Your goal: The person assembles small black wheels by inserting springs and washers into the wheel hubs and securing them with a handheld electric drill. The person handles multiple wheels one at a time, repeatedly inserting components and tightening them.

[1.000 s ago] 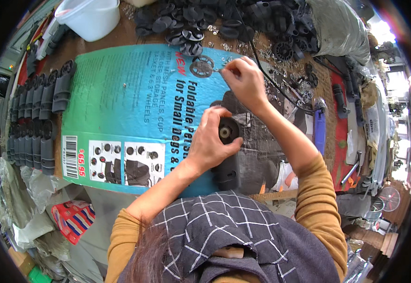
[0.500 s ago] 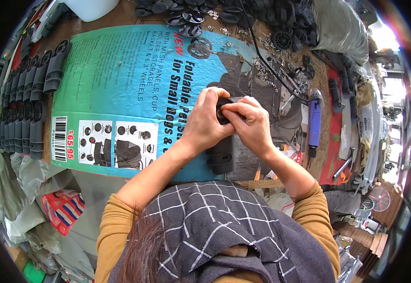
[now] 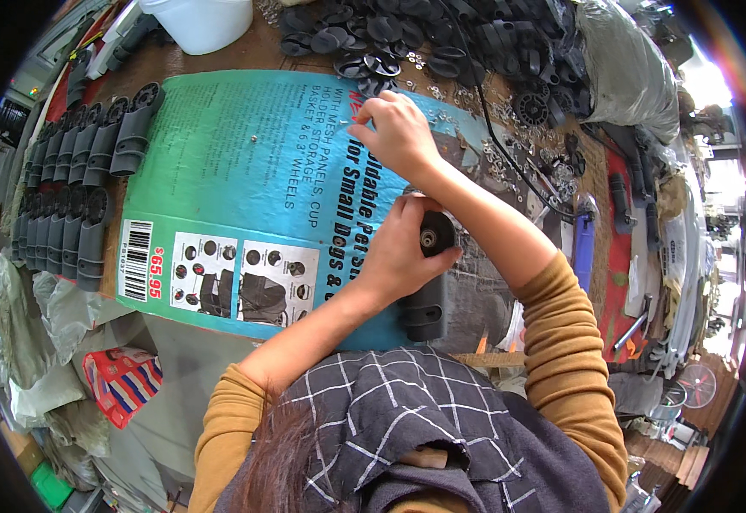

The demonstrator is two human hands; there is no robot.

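My left hand [image 3: 400, 256] is wrapped round a dark grey plastic housing [image 3: 424, 315], thumb and fingers about its round black end. A small metal centre shows in that round end [image 3: 432, 238]. My right arm reaches across above it. My right hand [image 3: 397, 130] is over the upper part of the printed cardboard, thumb and bent fingers apart, with nothing visible between them. Just beyond its fingers lie glossy black oval caps [image 3: 381, 65], the nearest of a larger heap. The cardboard sheet [image 3: 210, 162] lies under the housing and both hands.
Similar grey housings [image 3: 91, 218] stand in rows at the left. Beyond them is a white tub [image 3: 206, 24]. Small metal nuts [image 3: 497, 154] are scattered at the right, by a black cable [image 3: 494, 132] and a blue-purple tool [image 3: 586, 248]. A plastic bag [image 3: 625, 73] sits far right.
My right hand has left the round end of the housing and moved forward and left toward the black caps. My left hand still holds the housing. The whole view has shifted slightly.
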